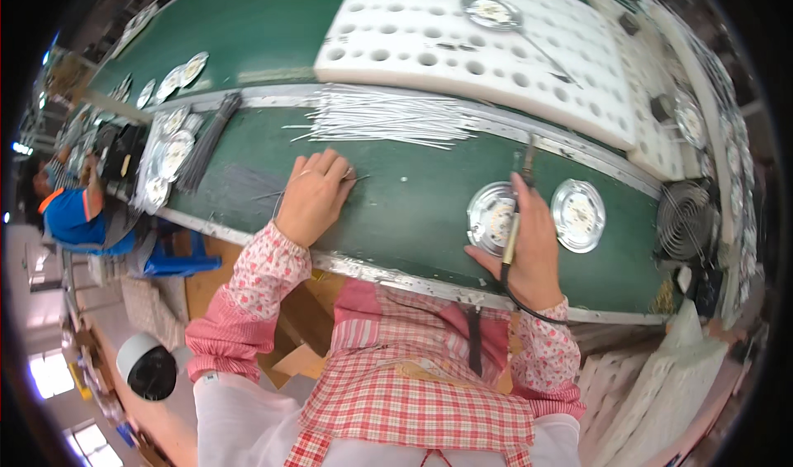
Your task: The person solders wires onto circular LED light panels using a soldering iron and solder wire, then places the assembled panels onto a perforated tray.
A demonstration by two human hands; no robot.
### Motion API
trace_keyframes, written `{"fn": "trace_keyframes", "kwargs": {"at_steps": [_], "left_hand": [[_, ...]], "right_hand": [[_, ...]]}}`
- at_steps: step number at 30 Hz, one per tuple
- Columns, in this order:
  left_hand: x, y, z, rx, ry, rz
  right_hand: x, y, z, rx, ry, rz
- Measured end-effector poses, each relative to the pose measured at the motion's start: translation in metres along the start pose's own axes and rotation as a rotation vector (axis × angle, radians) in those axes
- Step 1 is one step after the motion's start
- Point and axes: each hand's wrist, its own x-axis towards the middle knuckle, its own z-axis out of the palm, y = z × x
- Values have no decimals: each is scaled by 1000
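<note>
OK, our R hand (533,244) grips a corded soldering iron (511,240) round its handle, beside a silvery disc (487,219) on the bench (396,227); our L hand (318,198) curls its fingers at a thin dark wire (361,178), can't tell if pinched. Iron's prob. light, stiff, hot-tipped: handle only. Wire's prob. bendy.

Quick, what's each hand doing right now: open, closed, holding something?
Left hand: fingers curled at a thin dark wire; grip cannot be told.
Right hand: closed, holding a corded soldering iron.
</note>
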Motion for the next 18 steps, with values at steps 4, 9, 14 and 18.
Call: {"fn": "trace_keyframes", "kwargs": {"at_steps": [4,9,14,18], "left_hand": [[9,30,17,-704,122,-164],[28,97,8,-1225,-40,-219],[35,131,-2,-1318,-102,-208],[39,132,-6,-1205,-73,-184]], "right_hand": [[-4,-1,-4,24,-42,40],[-7,-15,-10,883,123,210],[-6,-19,-14,1538,-13,342],[-3,-13,-10,1546,13,326]]}}
